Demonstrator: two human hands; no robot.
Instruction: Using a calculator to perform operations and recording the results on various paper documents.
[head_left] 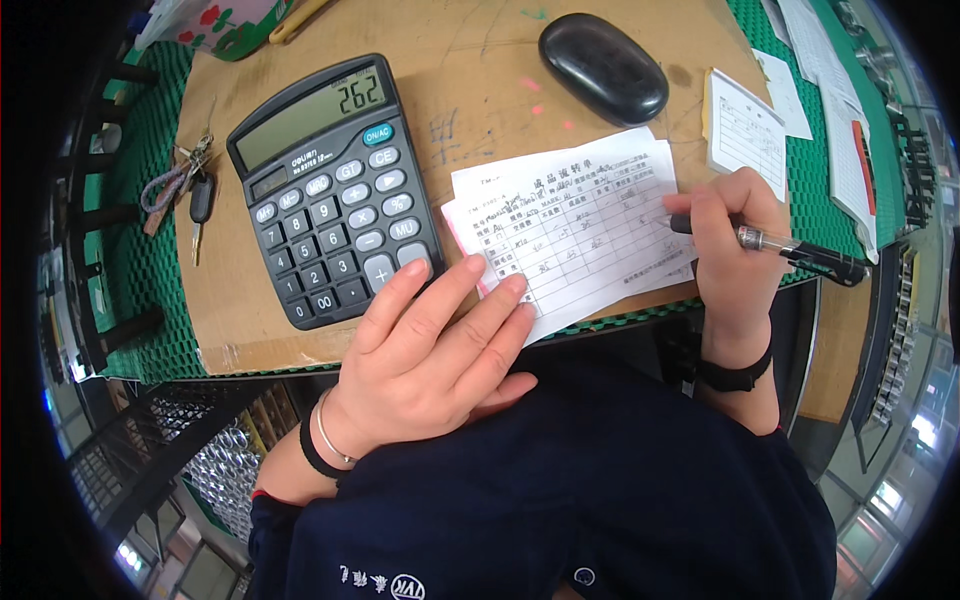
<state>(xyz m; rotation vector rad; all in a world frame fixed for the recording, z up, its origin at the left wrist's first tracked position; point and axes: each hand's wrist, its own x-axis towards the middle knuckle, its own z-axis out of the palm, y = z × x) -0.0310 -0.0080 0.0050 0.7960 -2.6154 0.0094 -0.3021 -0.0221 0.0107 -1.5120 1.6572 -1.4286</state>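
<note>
A small stack of printed forms (590, 235) with handwritten entries lies tilted at the front of the cardboard sheet. My left hand (430, 350) rests flat with its fingers stretched, fingertips on the left edge of the forms and close to the calculator's lower right corner. In my right hand (735, 240) is a black pen (800, 255), pinched between thumb and fingers over the right side of the top form. The tip of the pen is at or just above the paper; which, I cannot tell. Left of the forms sits a large dark grey calculator (330, 190), its display lit with digits.
A black rounded case (603, 68) lies beyond the forms. Keys (200, 195) on a ring are left of the calculator. A small pad (745, 135) and loose sheets (825, 80) sit at the right. Brown cardboard (480, 60) covers a green ribbed mat (160, 345).
</note>
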